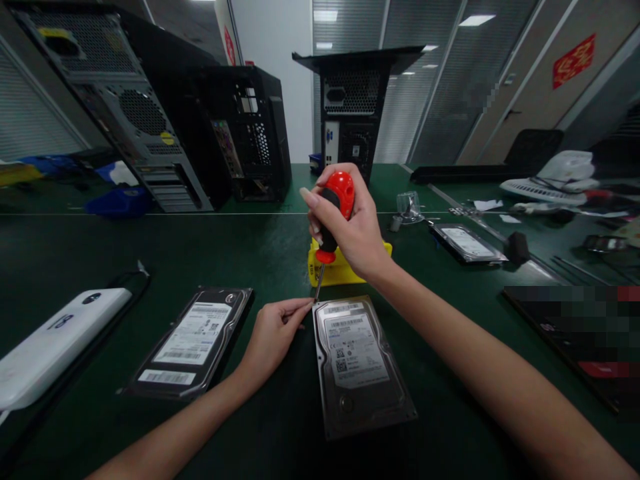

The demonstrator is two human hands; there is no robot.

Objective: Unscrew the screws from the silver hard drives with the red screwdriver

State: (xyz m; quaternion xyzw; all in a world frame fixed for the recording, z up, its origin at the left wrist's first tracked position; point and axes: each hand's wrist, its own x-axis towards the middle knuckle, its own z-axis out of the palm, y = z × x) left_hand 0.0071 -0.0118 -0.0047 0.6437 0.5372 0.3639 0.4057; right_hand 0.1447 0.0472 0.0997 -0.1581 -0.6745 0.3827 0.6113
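Screwdriver (332, 220), red-handled, gripped upright in the right hand (350, 233), tip at the far left corner of a hard drive (357, 363) near the mat's (75, 253) front edge. Left hand (273, 337) pinches at that corner. Second drive (193, 340) lies left; yellow box (340, 270) just behind.

White labels with barcodes on two hard drives (357, 363) (193, 340), print too small to read, red wall sign (573, 61) illegible
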